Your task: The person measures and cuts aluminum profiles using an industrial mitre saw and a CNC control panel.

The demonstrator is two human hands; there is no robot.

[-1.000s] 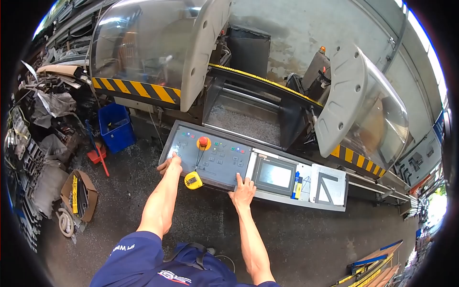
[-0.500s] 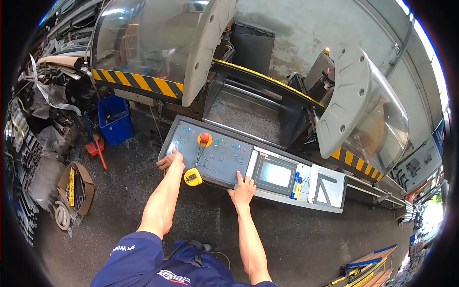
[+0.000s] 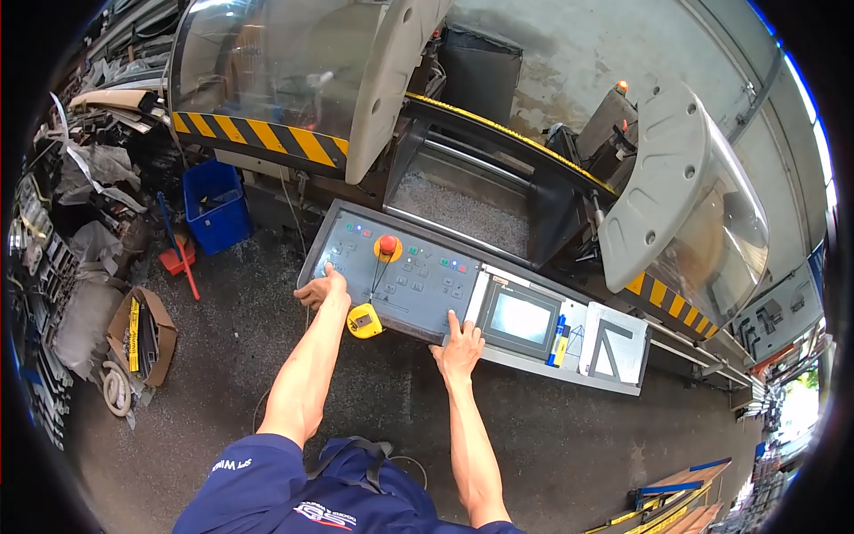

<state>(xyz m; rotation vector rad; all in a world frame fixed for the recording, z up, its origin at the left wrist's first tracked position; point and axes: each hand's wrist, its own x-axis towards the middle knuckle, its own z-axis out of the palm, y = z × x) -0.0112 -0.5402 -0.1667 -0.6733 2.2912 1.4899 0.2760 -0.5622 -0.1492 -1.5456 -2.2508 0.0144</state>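
A long grey control panel (image 3: 405,313) with small buttons and indicator lights stretches in front of me. My left hand (image 3: 324,287) is at its left end, one finger on the lower left buttons and the others curled by the edge. At the panel's lower middle, my right hand (image 3: 460,351) touches the surface with an outstretched index finger, thumb apart near the front edge. Between the hands, a yellow tape measure (image 3: 364,321) sits on the front edge. A red emergency stop button (image 3: 388,245) rises above it. Right of my right hand is a lit screen (image 3: 519,319).
Behind the panel stands a machine with a left clear guard (image 3: 276,71) and a right guard (image 3: 721,214), both striped yellow and black. Blue markers (image 3: 558,342) and an angled black piece (image 3: 605,350) lie right of the screen. A blue bin (image 3: 218,218) and cardboard box (image 3: 153,334) stand left.
The view has shifted slightly, so the panel and machine appear a little higher and farther right. Both hands keep about the same places on the panel.
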